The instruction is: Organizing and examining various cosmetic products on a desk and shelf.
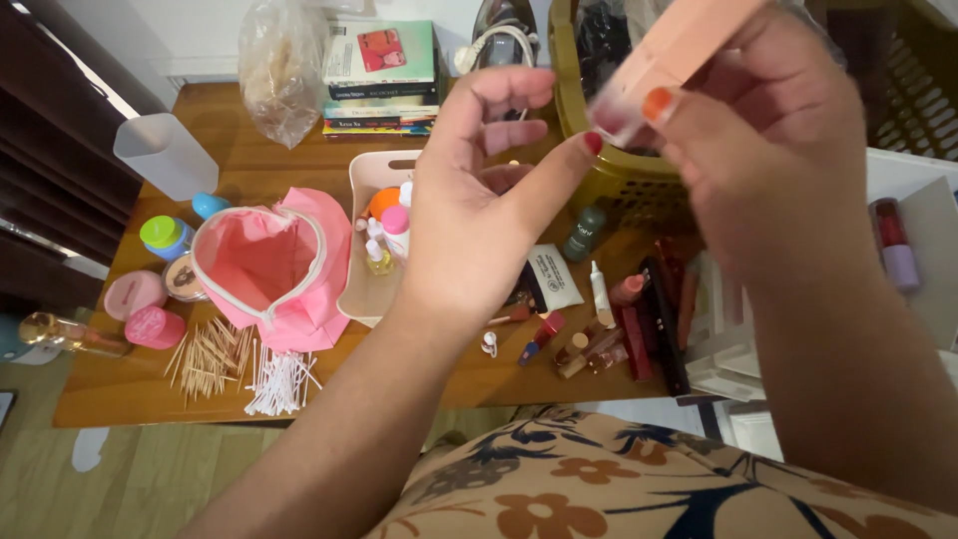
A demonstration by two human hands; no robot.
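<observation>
Wooden table (pixel 130 384) fills most of the view, cluttered. Floral-print lap (pixel 639 479) at bottom edge. Olive plastic basket (pixel 624 185) at the table's far right, behind the hands. Right hand (pixel 768 160) raised in front of that basket, fingers pressed together around a peach-coloured tube (pixel 667 52), thumb with orange nail on the tube's lower end; tube tilts up to the right, held in the air above the table, its tip blurred. Left hand (pixel 479 215) raised just beside it, fingers loosely curled and spread, holding nothing; its thumb tip with red nail sits right at the tube's lower tip, touching or nearly, can't tell which. Pink zip pouch (pixel 264 265) stands open at table centre-left. Cream organiser tray (pixel 364 289) just right of the pouch, small bottles in it, partly hidden by the left wrist. Stack of books (pixel 381 85) at far edge, clear plastic bag (pixel 279 70) just left of it. Translucent white container (pixel 165 155) at far left. Pile of lipsticks and makeup sticks (pixel 639 324) near the right edge, below the basket. White sachet (pixel 554 277) near them. Loose wooden toothpicks (pixel 210 359) and white cotton swabs (pixel 279 379) in heaps at front, touching the pouch's base. Small pink jars (pixel 150 314) and a green-capped jar (pixel 165 235) at left.
</observation>
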